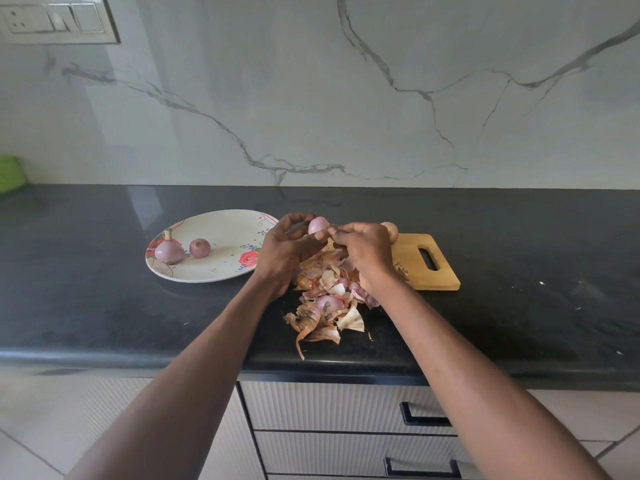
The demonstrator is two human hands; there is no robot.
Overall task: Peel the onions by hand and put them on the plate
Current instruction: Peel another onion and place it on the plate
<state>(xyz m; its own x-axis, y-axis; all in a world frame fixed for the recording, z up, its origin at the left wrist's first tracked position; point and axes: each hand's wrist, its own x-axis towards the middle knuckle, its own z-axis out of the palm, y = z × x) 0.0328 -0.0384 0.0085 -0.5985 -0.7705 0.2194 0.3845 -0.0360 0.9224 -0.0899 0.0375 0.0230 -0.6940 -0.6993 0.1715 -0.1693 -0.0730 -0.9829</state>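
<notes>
The onion being worked [318,224] sits up off the tabletop [104,306], cupped in the curled fingers of the left hand [285,249], just at the 3 o'clock edge of the plate [207,275]. The right hand [363,252] has its fingertips drawn together in a pinch at the onion's side, apparently on a strip of skin, though the strip itself is too small to make out.

It looks light and firm, a small hard bulb; once bared, its pink surface is likely smooth and a bit slippery, so a cupped grip round the middle suits it better than a fingertip hold. The dry outer skin is papery and brittle and should tear away in flakes; the best purchase is probably at the neck or root end, where a loose edge lifts.

By count: two peeled onions on the plate, one with a stalk at 9 o'clock [169,251] and a rounder one [200,248] just beside it; one in the hands; one unpeeled onion [391,229] partly hidden behind the right hand, on the cutting board [433,268]. One heap of peelings [325,306] lies below the hands.
</notes>
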